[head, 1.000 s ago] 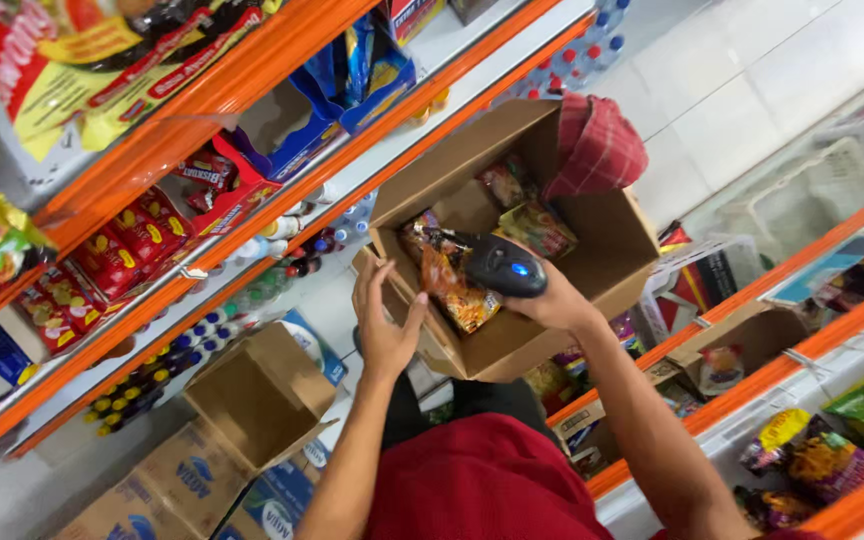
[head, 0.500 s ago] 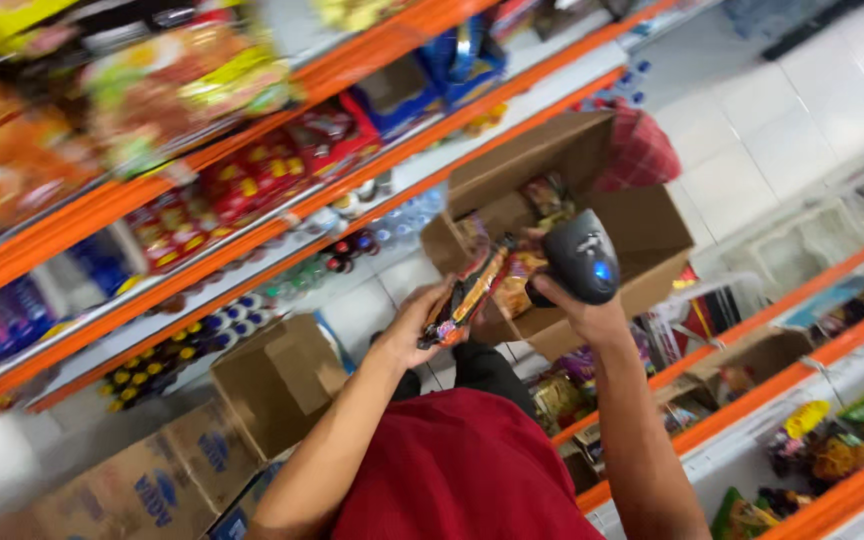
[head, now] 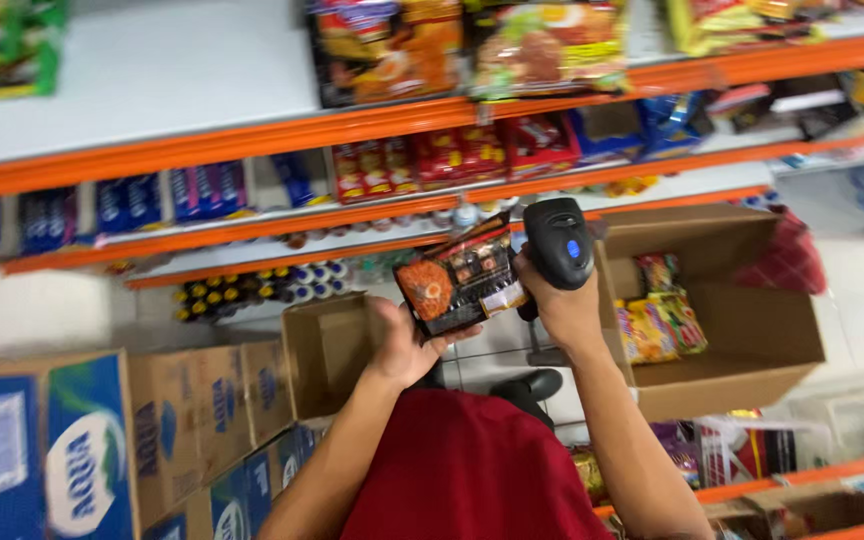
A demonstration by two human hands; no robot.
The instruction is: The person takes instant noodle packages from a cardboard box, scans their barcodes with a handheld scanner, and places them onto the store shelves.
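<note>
Head view: packet (head: 460, 278) in left hand (head: 404, 345)

Open cardboard box (head: 752, 330) right of both hands: top unobstructed, snack packets (head: 657, 320) fill only its left part. Orange shelves (head: 372, 215) crowd close ahead, packed with goods. Stacked cartons (head: 202, 420) block the left; floor gap between is narrow.

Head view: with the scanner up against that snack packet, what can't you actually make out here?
- Scanner window: faces away, hidden by its own black body.
- Snack packet lower edge: covered by the left hand.
- Scanner grip: wrapped inside the right hand.
- Open carton contents: only a few yellow packets show; the near wall hides the rest.
- Top shelf packets: motion-blurred, cut by the upper edge.
</note>
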